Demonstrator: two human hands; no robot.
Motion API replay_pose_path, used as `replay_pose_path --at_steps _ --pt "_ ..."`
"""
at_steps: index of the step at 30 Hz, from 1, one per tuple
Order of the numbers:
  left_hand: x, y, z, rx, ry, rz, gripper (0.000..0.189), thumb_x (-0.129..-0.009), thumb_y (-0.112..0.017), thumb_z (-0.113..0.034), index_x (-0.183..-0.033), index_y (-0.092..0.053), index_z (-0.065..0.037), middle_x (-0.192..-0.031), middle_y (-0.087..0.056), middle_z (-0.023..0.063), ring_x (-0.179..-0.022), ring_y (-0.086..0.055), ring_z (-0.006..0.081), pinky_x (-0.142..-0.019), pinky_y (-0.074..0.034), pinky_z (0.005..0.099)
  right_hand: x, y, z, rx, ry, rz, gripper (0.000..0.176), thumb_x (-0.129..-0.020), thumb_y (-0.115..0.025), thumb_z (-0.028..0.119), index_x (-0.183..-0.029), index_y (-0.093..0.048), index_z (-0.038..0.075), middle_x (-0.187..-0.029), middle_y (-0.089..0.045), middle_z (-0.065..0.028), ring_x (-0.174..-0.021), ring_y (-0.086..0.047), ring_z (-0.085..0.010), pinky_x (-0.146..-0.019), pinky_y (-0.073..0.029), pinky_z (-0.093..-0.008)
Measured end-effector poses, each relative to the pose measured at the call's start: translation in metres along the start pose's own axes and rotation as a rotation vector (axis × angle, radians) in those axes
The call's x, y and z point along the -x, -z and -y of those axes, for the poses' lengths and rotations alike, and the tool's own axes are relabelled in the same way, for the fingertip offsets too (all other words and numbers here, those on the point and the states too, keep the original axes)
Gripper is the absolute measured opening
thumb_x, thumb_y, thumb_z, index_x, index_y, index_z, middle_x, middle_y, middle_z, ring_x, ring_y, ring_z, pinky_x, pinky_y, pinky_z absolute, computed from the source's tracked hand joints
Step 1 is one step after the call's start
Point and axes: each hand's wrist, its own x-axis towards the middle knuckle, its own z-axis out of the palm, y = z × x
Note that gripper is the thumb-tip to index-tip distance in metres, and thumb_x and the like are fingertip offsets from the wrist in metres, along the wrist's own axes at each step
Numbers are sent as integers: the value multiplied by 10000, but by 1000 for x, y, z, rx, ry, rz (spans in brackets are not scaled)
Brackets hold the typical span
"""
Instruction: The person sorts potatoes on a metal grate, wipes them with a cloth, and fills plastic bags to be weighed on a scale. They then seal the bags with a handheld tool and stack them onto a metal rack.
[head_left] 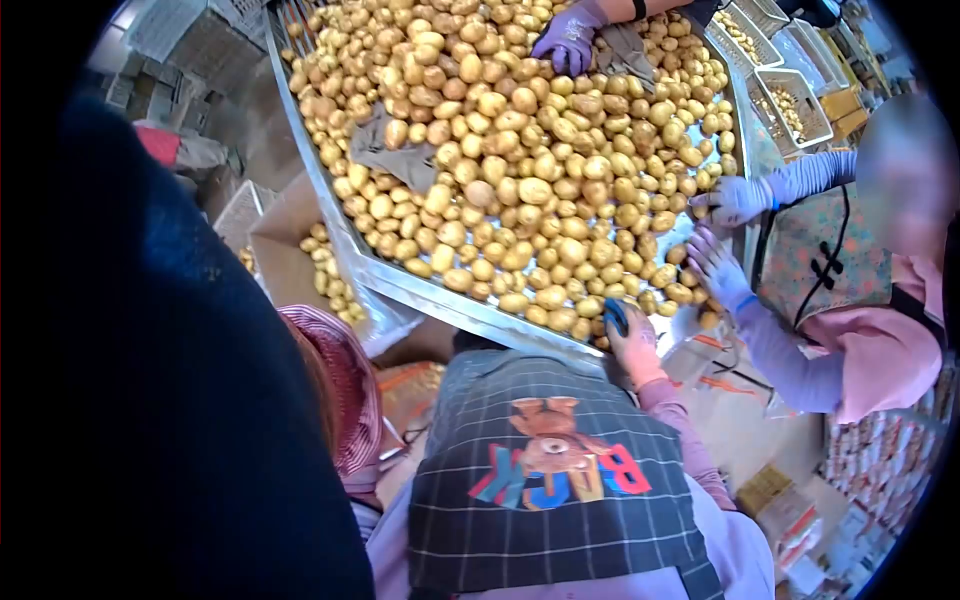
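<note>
My right hand (636, 345) reaches from a pink sleeve over the near edge of a metal sorting table (470, 305). It wears a pinkish glove with a dark blue patch on its left side. Its partly visible fingers are stretched out and lie against potatoes (565, 318) at the rim. Potatoes cover most of the tabletop in a thick heap. My left hand is out of sight; a large dark shape fills the left of the view. A grey cloth (390, 150) lies among the potatoes.
To the right, a co-worker's gloved hands (735, 200) touch the potatoes. Across the table, another person's purple-gloved hand (570, 40) rests on the heap by a brown cloth (628, 55). A person in a striped hat (340, 385) is at lower left. Crates (800, 108) stand beyond.
</note>
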Motion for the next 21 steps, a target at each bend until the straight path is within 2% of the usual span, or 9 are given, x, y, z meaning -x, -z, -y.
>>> replay_pose_path --at_steps 2,5,7,12,16,17,18,19,21 --pt "3 15 7 17 7 -11 456 -876 -518 -266 -1199 -524 56 -1149 -562 158 -1062 -551 256 -970 -397 385 4 6 14 26 -94 124 354 -798 -621 242 -1100 -595 59 -1106 -586 -191 -1051 -530 -348 -936 -395 -431" --pt "7 23 17 72 -28 -82 437 -885 -506 -254 -1197 -527 51 -1133 -570 148 -1051 -555 243 -962 -402 373 10 -16 14 4 -138 -75 364 -777 -637 233 -1093 -596 56 -1104 -588 -186 -1040 -533 -352 -918 -401 -429" --pt "14 22 28 140 -13 -126 425 -891 -497 -245 -1197 -530 48 -1123 -575 142 -1044 -558 235 -958 -405 365 11 -18 23 97 -265 -84 362 -773 -636 229 -1086 -597 53 -1105 -588 -187 -1050 -531 -350 -924 -401 -421" --pt "6 42 34 143 -38 -93 396 -905 -475 -224 -1195 -536 40 -1097 -587 125 -1026 -564 213 -945 -413 345 23 -30 27 119 -155 -44 396 -788 -616 225 -1161 -572 99 -1218 -526 -197 -1133 -487 -357 -974 -373 -453" --pt "19 61 46 155 -8 -138 375 -917 -458 -207 -1193 -540 34 -1077 -597 111 -1012 -569 196 -935 -420 328 13 -19 47 162 -319 -112 350 -779 -621 213 -1105 -604 85 -1081 -598 -164 -1019 -557 -333 -897 -432 -409" --pt "24 61 48 142 17 -161 370 -920 -454 -203 -1193 -542 32 -1072 -599 108 -1008 -570 192 -933 -421 324 5 -23 50 126 -186 -141 350 -775 -624 219 -1098 -611 85 -1043 -611 -161 -943 -581 -339 -846 -457 -403" --pt "30 63 49 127 58 -188 366 -923 -449 -199 -1192 -543 30 -1066 -602 105 -1004 -572 187 -930 -423 320 -7 -25 69 45 -102 -112 390 -771 -625 246 -1129 -592 93 -999 -618 -153 -890 -590 -340 -805 -469 -406" --pt "36 60 47 108 121 -210 361 -926 -445 -195 -1192 -544 29 -1061 -604 101 -1001 -573 183 -928 -425 316 -14 -34 79 20 -210 113 427 -770 -624 282 -1156 -575 107 -970 -613 -170 -882 -590 -341 -785 -467 -417" --pt "53 50 55 55 285 -255 352 -932 -437 -186 -1191 -546 26 -1051 -609 95 -993 -576 175 -923 -428 308 -35 -47 107 296 -260 342 557 -759 -633 324 -1267 -485 151 -1013 -601 -180 -917 -598 -324 -800 -474 -416"
